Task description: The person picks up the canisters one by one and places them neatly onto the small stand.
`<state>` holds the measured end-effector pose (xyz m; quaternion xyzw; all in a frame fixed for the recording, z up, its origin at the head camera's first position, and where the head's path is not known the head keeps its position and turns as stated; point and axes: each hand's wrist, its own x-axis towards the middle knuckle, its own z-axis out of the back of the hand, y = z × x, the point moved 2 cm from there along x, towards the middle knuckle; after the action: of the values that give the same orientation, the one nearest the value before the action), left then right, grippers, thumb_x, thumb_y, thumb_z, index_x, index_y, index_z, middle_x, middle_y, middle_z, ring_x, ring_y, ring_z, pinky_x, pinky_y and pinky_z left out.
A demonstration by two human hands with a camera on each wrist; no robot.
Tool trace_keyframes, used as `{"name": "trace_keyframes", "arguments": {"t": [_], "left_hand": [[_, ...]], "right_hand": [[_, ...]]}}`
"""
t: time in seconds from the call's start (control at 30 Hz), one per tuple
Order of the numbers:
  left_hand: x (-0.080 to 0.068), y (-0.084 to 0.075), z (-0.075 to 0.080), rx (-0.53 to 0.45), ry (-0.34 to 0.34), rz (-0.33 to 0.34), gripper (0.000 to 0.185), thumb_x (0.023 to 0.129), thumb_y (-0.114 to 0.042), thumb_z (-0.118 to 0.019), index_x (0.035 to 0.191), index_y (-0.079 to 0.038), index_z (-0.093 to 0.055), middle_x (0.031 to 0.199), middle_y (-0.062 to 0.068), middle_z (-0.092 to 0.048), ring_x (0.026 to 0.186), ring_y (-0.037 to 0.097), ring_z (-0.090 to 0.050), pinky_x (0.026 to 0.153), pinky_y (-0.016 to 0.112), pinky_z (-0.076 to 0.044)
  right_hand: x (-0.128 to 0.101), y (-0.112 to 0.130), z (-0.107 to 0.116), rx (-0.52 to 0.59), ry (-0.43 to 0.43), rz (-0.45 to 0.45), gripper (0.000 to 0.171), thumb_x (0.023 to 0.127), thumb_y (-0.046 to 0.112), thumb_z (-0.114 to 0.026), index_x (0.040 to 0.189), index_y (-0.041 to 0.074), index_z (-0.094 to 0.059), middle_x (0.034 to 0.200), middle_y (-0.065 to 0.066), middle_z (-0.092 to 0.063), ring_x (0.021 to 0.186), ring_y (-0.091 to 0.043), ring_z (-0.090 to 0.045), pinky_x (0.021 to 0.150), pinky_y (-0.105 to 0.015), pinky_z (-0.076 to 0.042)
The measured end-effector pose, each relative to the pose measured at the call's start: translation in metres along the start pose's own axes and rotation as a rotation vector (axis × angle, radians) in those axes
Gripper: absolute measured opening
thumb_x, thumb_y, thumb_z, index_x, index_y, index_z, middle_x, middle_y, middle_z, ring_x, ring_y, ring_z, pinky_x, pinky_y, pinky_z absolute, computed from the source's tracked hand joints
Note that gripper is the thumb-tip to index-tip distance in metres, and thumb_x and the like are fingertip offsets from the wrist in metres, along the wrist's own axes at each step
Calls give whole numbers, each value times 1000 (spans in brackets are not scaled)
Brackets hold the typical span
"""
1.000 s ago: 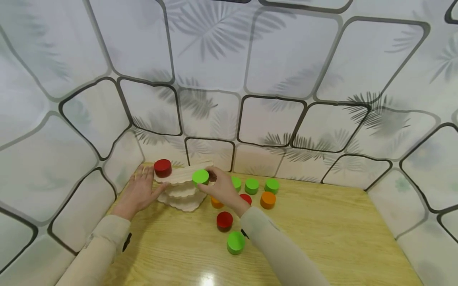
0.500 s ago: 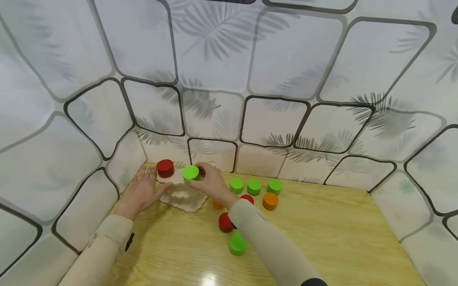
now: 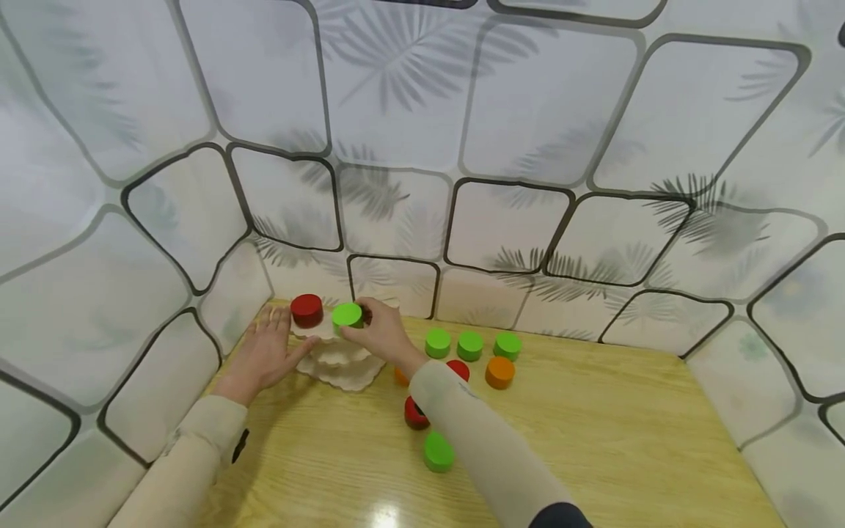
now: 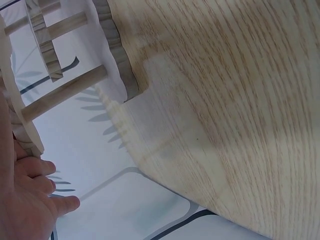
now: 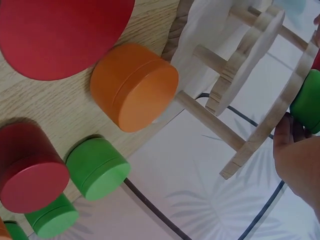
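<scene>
Leaf-print sheeting is being hung all around a light wood surface (image 3: 594,440), so the whole setup is boxed in. A three-tier wooden stand (image 3: 339,359) with scalloped shelves is being kept at the far left corner. On its top tier a red tin (image 3: 306,310) is sitting, and right beside it a green tin (image 3: 347,316) is being held by the right hand (image 3: 383,334), fingers curled round it, just at the top shelf. Whether it's actually resting on the shelf can't be told. The stand's left side is being touched by the left hand (image 3: 264,356), fingers laid out fairly straight against it, nothing gripped.

Loose tins are being left on the surface to the right of the stand: three green ones (image 3: 470,345) in a row, an orange tin (image 3: 499,372) in front of them, and a red one (image 3: 414,415) plus another green one (image 3: 439,452) nearer the person, partly hidden by the sleeve.

From the right wrist view, the stand's dowels and empty lower shelves (image 5: 245,55) are being shown from underneath, with an orange tin (image 5: 134,86) tucked right by the base, which is mostly covered in the head view. From the left wrist view, only the stand's edge (image 4: 117,55), the wood grain and the fingertips (image 4: 35,190) are being shown; no tins at all.
</scene>
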<state>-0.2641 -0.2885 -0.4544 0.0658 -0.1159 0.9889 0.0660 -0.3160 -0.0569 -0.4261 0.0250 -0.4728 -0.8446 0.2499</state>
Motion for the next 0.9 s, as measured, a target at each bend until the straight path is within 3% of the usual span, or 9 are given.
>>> {"name": "trace_keyframes", "arguments": {"t": [0.17, 0.47, 0.9], "left_hand": [[1, -1, -1, 0, -2, -10, 93, 108, -60, -44, 156, 19, -31, 162, 38, -35, 155, 60, -20, 120, 75, -26], [1, -3, -2, -6, -7, -10, 95, 107, -61, -45, 156, 19, -30, 162, 38, -36, 155, 60, -19, 119, 75, -27], [-1, 1, -1, -4, 12, 13, 98, 107, -65, -42, 157, 18, -29, 164, 38, -32, 156, 59, -17, 121, 74, -25]], "right_hand": [[3, -2, -2, 0, -3, -23, 36, 92, 27, -80, 123, 12, -70, 108, -1, -72, 92, -10, -61, 81, -22, -52], [9, 1, -6, -70, -6, -15, 52, 94, 30, -81, 138, 7, -67, 119, -7, -75, 97, -13, -66, 84, -23, -55], [17, 8, -13, -71, 47, -25, 47, 97, 31, -78, 138, 10, -67, 120, -4, -74, 94, -9, -64, 84, -23, -54]]}}
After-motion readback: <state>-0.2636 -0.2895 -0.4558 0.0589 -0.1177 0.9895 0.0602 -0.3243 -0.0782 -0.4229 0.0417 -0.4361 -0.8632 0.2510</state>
